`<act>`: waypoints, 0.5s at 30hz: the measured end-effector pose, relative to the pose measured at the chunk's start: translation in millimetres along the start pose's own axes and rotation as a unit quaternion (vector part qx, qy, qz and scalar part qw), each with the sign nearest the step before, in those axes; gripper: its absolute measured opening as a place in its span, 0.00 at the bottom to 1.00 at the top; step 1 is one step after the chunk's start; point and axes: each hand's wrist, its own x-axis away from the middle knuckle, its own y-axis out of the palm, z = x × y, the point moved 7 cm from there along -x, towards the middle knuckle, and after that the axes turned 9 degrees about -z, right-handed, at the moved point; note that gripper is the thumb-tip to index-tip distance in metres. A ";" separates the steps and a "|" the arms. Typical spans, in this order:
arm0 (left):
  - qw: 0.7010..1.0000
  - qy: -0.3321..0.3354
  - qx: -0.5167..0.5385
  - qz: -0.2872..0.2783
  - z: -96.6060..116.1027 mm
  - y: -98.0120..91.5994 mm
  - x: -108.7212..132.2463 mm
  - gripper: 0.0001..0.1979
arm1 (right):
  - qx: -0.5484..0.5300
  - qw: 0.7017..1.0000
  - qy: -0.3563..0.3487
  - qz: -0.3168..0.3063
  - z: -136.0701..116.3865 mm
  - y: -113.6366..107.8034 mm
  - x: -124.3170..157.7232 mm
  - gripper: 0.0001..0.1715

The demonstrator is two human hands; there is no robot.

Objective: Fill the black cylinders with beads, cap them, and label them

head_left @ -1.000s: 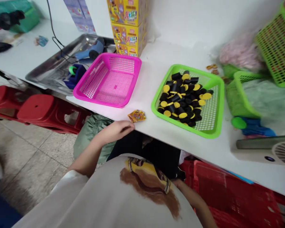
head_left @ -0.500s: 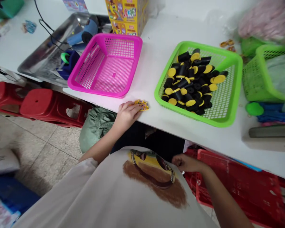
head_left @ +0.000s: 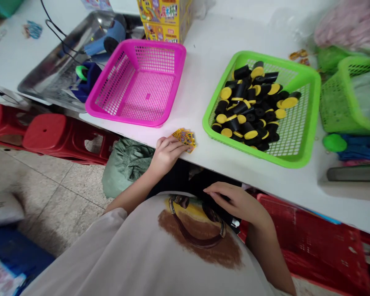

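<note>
Yellow printed pieces (head_left: 186, 137) lie on the white table's (head_left: 200, 82) near edge; far boxes (head_left: 160, 28) bear Chinese lettering ending "杯!". The right hand (head_left: 245, 203) hangs relaxed, nearer and right; the left hand (head_left: 165, 155) touches the pieces' near-left side, grip unclear.

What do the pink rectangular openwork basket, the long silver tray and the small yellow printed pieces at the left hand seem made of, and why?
Pink rectangular basket: glossy moulded plastic, judging by its smooth rounded rim and regular holes.
Long silver tray: probably polished metal, given its bright reflections.
Small yellow printed pieces: perhaps paper or plastic film; they look flat, material unclear.
</note>
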 end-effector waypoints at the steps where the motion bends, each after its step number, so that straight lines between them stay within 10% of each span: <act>1: 0.999 0.033 -0.005 0.034 5.4 -9.2 2.5 0.10 | -0.020 1.000 0.013 0.012 3.9 1.5 -4.6 0.15; 6: 0.983 0.158 -0.015 0.092 47.5 -40.2 9.7 0.09 | -0.303 0.941 0.087 0.123 24.0 18.8 -35.6 0.34; 10: 0.972 0.224 -0.001 0.077 73.3 -39.3 8.9 0.08 | -0.310 0.919 0.135 0.203 32.8 25.3 -49.6 0.35; 15: 0.998 0.060 0.034 -0.013 17.0 -23.1 6.3 0.15 | -0.228 0.924 0.162 0.262 43.3 13.0 -21.8 0.35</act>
